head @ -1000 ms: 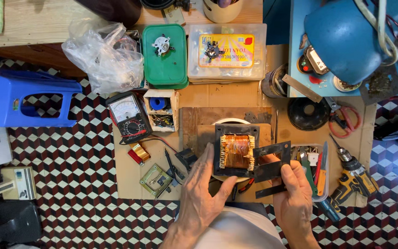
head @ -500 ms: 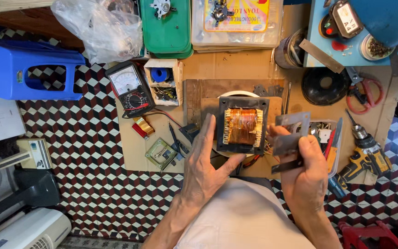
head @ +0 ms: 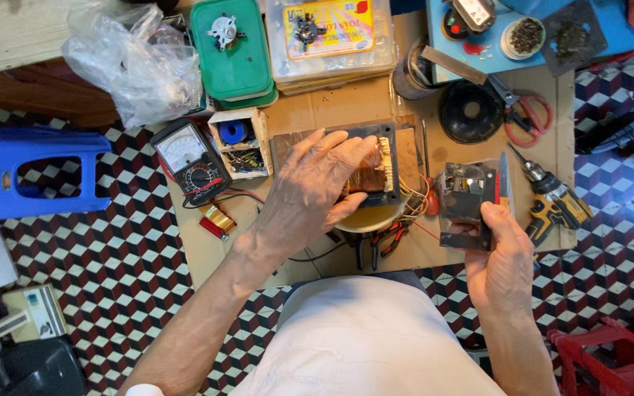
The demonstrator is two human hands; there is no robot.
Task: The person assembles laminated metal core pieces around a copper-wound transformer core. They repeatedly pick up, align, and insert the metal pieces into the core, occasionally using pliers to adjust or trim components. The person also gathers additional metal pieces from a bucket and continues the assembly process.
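**Apprentice:** While the left hand point(head: 310, 194) lies spread over the transformer point(head: 372, 172), fingers loose across its copper winding rather than clamped, what makes this go well?

**Mentor:** Steady pressure, I'd say. The transformer sits at the middle of the cardboard tabletop point(head: 317, 110), on a pale round dish point(head: 368, 218). Palm it flat so it can't rock on that dish. The right hand point(head: 504, 257), at three o'clock from it, has its fingers closed on a stack of dark metal plates point(head: 467, 202), held upright. Square the stack before bringing it across.

**Apprentice:** And the loose wires point(head: 412, 202)?

**Mentor:** They trail between core and plates, so they could snag. Come in above them.

**Apprentice:** Is there room to move?

**Mentor:** Little. A yellow drill point(head: 555, 202) lies just right of the plates, red-handled scissors point(head: 526, 117) at one o'clock, and a meter point(head: 188, 161) and small parts box point(head: 240, 143) at nine to ten o'clock. Pliers point(head: 379, 246) lie at six o'clock near the tabletop's edge, close to the lap. The freest lane looks like the short gap between the two hands.
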